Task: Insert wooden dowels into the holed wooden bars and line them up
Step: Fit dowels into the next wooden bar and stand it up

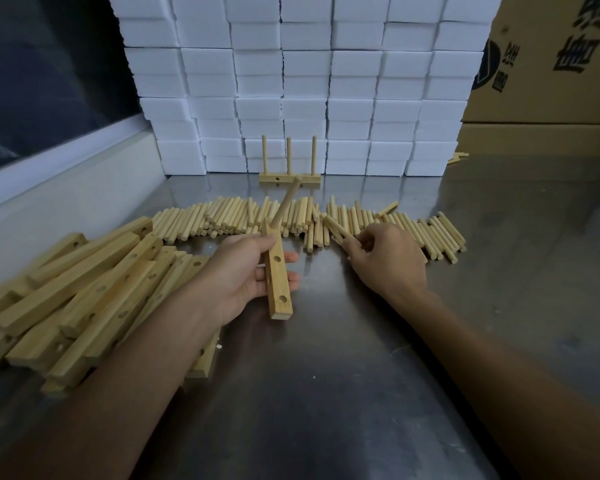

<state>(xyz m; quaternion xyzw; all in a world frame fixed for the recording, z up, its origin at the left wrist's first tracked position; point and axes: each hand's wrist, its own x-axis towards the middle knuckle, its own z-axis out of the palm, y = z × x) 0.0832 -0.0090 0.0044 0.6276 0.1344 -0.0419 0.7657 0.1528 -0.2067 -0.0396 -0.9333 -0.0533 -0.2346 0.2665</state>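
Behind loose dowels (413, 226), foam blocks (305, 84) wall off table (361, 341).

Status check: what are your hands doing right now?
Left hand holds bar, one dowel in. Right hand grabbing dowels. Nothing blocking.

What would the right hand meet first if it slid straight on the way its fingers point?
Probably the row of loose dowels beyond the right hand, which already grips a dowel there; depth is unclear.

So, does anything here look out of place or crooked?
Mostly orderly. One pale wooden dowel lies crosswise at the back of the dowel row, unlike its neighbours. The holed wooden bars on the left lie in a loose, crisscrossed heap. Nothing looks damaged.
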